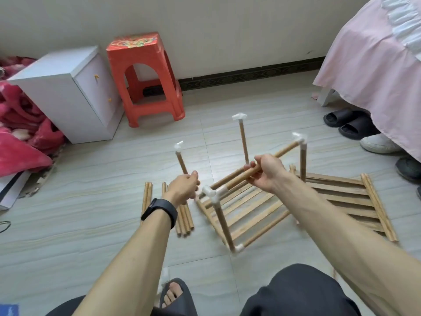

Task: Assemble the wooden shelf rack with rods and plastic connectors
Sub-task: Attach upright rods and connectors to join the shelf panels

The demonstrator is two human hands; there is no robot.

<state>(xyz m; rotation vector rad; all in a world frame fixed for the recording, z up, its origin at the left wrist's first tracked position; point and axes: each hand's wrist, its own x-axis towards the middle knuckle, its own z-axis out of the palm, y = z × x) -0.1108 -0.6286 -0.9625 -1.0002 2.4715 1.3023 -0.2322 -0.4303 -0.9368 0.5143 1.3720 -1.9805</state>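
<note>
Wooden frame (224,222) sits between loose rods (184,220) and panel (341,197)

Rods (250,173) light brown wood; connectors (213,193) white; stool (145,78) red-orange, patterned top; cabinet (66,92) white; bedskirt (369,71) pale pink; slippers (346,123) black; wristband (159,212) black

Pale tiled floor (91,224) carries loose wooden rods (185,221), slatted shelf panel (348,201), red plastic stool (145,80), white cabinet (63,94), black slippers (348,124).
</note>
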